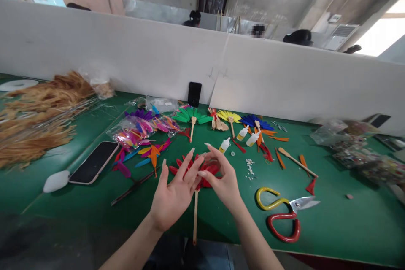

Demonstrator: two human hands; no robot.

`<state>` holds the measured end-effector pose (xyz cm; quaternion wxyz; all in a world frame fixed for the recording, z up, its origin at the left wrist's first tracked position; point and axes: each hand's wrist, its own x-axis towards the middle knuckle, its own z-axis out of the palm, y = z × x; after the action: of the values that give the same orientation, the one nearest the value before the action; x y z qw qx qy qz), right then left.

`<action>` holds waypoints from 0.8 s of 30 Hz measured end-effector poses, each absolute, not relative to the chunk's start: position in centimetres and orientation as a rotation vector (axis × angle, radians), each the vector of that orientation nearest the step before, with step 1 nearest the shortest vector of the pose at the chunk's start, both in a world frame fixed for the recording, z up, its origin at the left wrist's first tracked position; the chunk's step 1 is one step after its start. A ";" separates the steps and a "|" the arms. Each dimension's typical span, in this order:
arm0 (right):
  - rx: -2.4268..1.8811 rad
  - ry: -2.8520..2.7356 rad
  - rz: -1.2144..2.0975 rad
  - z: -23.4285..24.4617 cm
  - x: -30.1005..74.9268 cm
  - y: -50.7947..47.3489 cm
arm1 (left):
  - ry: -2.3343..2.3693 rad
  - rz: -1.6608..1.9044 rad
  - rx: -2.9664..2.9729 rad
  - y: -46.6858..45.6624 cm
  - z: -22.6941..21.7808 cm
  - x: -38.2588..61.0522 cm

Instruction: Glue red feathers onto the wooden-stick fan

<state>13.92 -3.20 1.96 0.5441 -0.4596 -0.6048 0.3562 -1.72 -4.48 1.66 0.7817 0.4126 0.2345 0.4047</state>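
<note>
Spreading beneath everything, the green-topped work table (pixel 341 228) carries a fan of red feather-like petals on a pale wooden stick (pixel 196 202), lying at centre, its stick running toward the near edge. Over its petals the left hand (pixel 175 196) is spread, palm showing; the right hand (pixel 227 181) curls in, thumb and forefinger bent around the left fingertips, and I cannot tell whether it pinches anything. Good handling here probably means clean, dry fingertips, a light touch and a flat, steady stick, lest the petals bend. The scissors with one yellow and one red handle (pixel 292 206) seem best kept right of the elbow, the small white bead cluster (pixel 249 163) undisturbed.
</note>
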 end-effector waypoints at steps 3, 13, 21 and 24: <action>-1.136 -1.463 0.863 2.2 13.4 -3.3 | 0.468 0.850 0.826 -4.6 1.1 -1.7; -1.219 -1.441 0.868 1.3 13.0 -2.6 | 0.529 0.827 0.840 -5.0 -0.1 -1.5; -1.164 -1.307 0.992 0.3 13.1 -2.6 | 0.480 0.842 0.736 -5.0 -0.1 -1.4; -1.138 -1.338 1.023 0.2 13.1 -2.8 | 0.480 0.848 0.710 -5.0 0.0 -1.4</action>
<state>13.06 -2.81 0.25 0.5264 -0.4760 -0.5597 0.4279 -1.36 -4.97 -0.04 0.8237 0.3339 0.2257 0.3988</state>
